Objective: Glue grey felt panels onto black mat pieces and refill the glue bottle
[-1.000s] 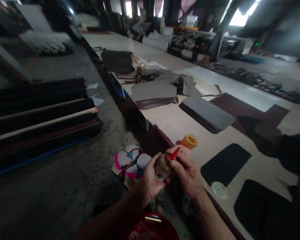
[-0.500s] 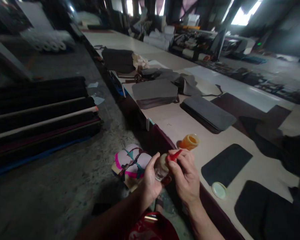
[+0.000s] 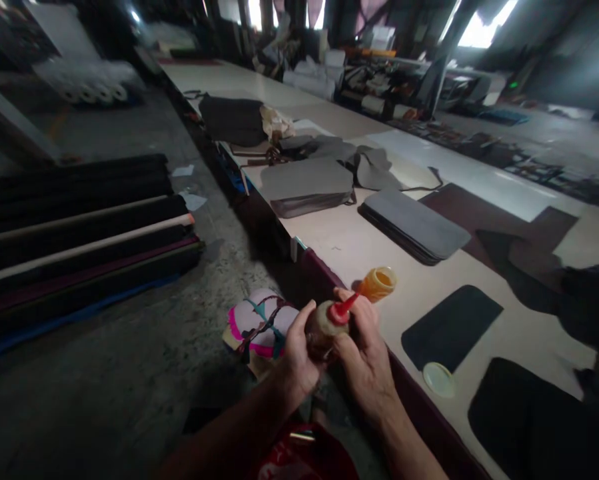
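Note:
A squeeze bottle (image 3: 324,325) with a red pointed nozzle cap (image 3: 343,308) is held in front of me at the table's edge. My left hand (image 3: 298,353) wraps round its left side, thumb up. From the right, my right hand (image 3: 366,357) closes on the bottle below the cap, its fingers behind the nozzle. Just beyond stands an orange jar (image 3: 378,285) without a lid, on the table. A pale round lid (image 3: 439,379) lies to the right, touching a dark flat panel (image 3: 452,328).
The long table (image 3: 349,260) runs away from me, bearing a stack of grey panels (image 3: 414,223) and another grey stack (image 3: 309,183). On the floor to the left are dark fabric rolls (image 3: 89,233). A padded stool seat (image 3: 262,320) stands by the table.
My right hand has shifted from the red cap down onto the bottle's body. The bottle has turned slightly, and both hands now press round it.

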The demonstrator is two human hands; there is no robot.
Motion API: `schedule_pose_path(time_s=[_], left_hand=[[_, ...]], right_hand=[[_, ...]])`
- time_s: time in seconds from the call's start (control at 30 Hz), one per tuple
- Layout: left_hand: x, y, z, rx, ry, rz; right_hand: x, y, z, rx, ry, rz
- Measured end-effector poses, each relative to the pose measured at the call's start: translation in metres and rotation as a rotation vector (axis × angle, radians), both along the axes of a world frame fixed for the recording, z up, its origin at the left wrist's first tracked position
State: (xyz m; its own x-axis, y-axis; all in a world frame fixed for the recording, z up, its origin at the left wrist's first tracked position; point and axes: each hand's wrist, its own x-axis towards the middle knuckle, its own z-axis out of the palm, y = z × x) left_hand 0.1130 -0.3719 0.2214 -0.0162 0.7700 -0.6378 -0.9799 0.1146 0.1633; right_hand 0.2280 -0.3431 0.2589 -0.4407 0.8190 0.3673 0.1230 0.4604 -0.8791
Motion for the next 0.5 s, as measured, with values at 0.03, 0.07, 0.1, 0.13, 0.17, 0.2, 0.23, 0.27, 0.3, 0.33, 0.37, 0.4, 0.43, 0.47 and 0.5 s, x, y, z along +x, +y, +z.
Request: schedule_pose_path(time_s=[0.03,0.07,0.1,0.13,0.17,0.2,0.23,0.27,0.3,0.33,0.37,0.4,0.43,0.47,0.5], left_hand=[[-0.005,0.002,0.002,0.018,-0.021,-0.008],[-0.010,0.003,0.005,0.034,-0.041,-0.017],[-0.016,0.005,0.010,0.046,-0.062,-0.026],[-0.021,0.006,0.014,0.055,-0.082,-0.030],[-0.026,0.007,0.019,0.064,-0.096,-0.029],[-0.031,0.007,0.023,0.070,-0.099,-0.025],[-0.034,0.008,0.027,0.075,-0.093,-0.023],[-0.037,0.008,0.030,0.082,-0.086,-0.019],[-0.039,0.009,0.032,0.090,-0.075,-0.012],[-0.040,0.009,0.033,0.097,-0.060,-0.004],[-0.040,0.009,0.034,0.101,-0.043,0.006],[-0.039,0.009,0.034,0.102,-0.024,0.019],[-0.038,0.010,0.034,0.099,-0.002,0.031],[-0.037,0.010,0.034,0.097,0.021,0.040],[-0.035,0.010,0.034,0.088,0.048,0.036]], right_hand=[[0.001,0.001,-0.001,-0.066,0.040,0.050],[0.003,0.002,-0.002,-0.124,0.094,0.075],[0.004,0.004,-0.003,-0.166,0.152,0.068],[0.005,0.006,-0.004,-0.193,0.202,0.036],[0.006,0.009,-0.005,-0.217,0.236,-0.005],[0.006,0.012,-0.005,-0.243,0.248,-0.038],[0.006,0.015,-0.005,-0.270,0.245,-0.047],[0.005,0.017,-0.004,-0.289,0.228,-0.035],[0.004,0.018,-0.003,-0.297,0.199,-0.013],[0.002,0.019,-0.001,-0.292,0.163,0.010],[-0.001,0.019,0.002,-0.273,0.127,0.028],[-0.003,0.018,0.005,-0.245,0.097,0.038],[-0.006,0.018,0.008,-0.211,0.075,0.042],[-0.009,0.017,0.012,-0.174,0.060,0.039],[-0.013,0.016,0.015,-0.133,0.054,0.035]])
